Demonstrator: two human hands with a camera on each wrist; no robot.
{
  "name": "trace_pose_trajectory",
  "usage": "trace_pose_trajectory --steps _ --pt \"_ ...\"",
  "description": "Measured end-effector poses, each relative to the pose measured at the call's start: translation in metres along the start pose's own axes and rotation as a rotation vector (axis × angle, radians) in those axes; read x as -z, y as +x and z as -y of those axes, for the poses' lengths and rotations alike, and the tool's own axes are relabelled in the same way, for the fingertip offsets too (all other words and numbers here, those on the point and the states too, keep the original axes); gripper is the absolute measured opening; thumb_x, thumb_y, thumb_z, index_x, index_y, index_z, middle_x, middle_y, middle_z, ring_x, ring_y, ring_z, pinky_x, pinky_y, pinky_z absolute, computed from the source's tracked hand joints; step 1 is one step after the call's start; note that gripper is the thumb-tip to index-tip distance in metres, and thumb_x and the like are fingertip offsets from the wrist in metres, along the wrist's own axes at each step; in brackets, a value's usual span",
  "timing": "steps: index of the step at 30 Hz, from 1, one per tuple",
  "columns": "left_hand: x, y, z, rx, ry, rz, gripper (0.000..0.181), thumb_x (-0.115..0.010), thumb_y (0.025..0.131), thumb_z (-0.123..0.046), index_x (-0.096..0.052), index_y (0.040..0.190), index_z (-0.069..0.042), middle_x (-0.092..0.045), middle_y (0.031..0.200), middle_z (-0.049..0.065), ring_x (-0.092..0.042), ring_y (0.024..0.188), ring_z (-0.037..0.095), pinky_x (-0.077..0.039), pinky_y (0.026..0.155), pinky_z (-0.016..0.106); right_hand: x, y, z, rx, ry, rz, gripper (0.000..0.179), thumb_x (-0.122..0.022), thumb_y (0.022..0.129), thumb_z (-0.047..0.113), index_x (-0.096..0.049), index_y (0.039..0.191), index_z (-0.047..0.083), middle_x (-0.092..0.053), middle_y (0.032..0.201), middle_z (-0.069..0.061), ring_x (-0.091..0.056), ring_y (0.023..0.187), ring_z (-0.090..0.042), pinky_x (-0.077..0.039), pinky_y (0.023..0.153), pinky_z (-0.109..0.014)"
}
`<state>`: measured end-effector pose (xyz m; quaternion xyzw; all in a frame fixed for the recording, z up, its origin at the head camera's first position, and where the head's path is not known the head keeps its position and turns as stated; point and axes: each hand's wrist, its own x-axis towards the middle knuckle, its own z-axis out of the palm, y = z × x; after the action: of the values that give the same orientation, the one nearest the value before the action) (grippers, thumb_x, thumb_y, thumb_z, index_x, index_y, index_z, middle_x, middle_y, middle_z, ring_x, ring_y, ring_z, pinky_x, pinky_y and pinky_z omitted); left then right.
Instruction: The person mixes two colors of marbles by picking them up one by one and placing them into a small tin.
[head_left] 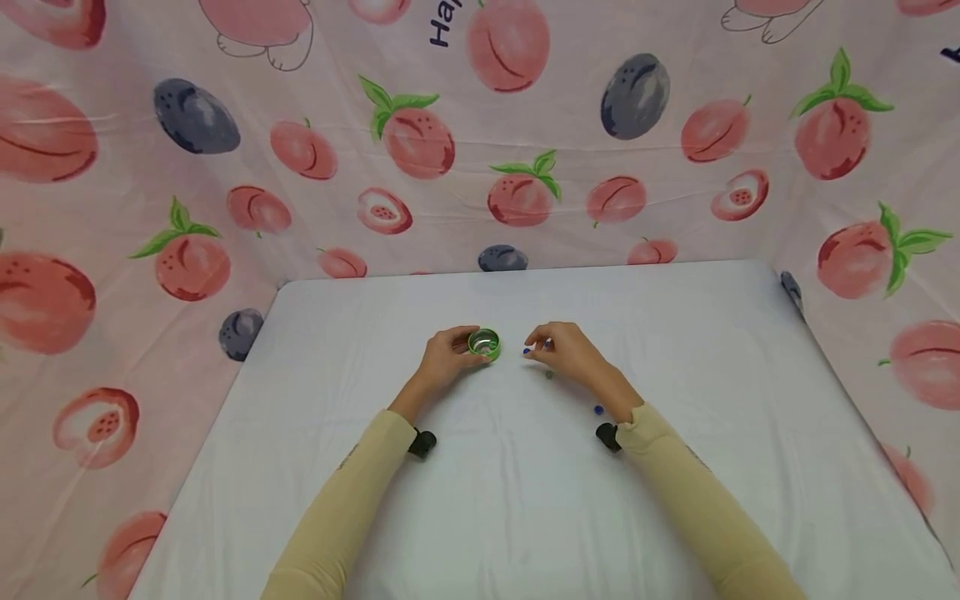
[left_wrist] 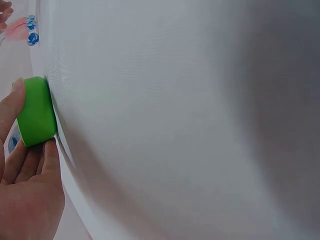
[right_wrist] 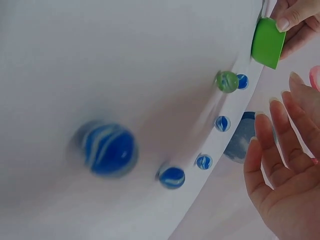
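Note:
My left hand (head_left: 444, 354) grips a small round green container (head_left: 493, 353) by its side, thumb on one face and fingers on the other. Its inside looks shiny. In the left wrist view the green wall (left_wrist: 37, 111) stands on the white cloth. To the right, my right hand (head_left: 568, 350) hovers over several glass marbles, its fingers loosely bent and holding nothing. A blue marble (head_left: 527, 351) lies under its fingertips. The right wrist view shows several blue swirled marbles, the nearest one (right_wrist: 110, 149) large and blurred, and one green marble (right_wrist: 227, 81).
A white cloth (head_left: 480, 500) covers the table. Peach-print fabric (head_left: 450, 100) hangs behind and along the sides. One blue marble (head_left: 598, 410) lies near the right wrist, beside a black wrist camera (head_left: 608, 437).

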<state>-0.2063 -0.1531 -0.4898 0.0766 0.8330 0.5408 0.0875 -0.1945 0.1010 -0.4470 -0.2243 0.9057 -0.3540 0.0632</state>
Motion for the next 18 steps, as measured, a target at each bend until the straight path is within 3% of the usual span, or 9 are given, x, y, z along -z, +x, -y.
trace_pose_trajectory --steps 18 --pt "0.0 -0.002 -0.003 -0.002 0.009 0.007 0.066 -0.084 0.087 0.003 -0.055 0.147 0.009 -0.057 0.149 0.027 -0.059 0.139 0.036 -0.052 0.114 0.039 0.019 -0.038 -0.016 0.003 -0.03 0.008 0.016 -0.077 0.096 0.009 -0.078 0.108 -0.002 -0.073 0.095 -0.009 -0.061 0.083 -0.02 -0.053 0.074 -0.028"
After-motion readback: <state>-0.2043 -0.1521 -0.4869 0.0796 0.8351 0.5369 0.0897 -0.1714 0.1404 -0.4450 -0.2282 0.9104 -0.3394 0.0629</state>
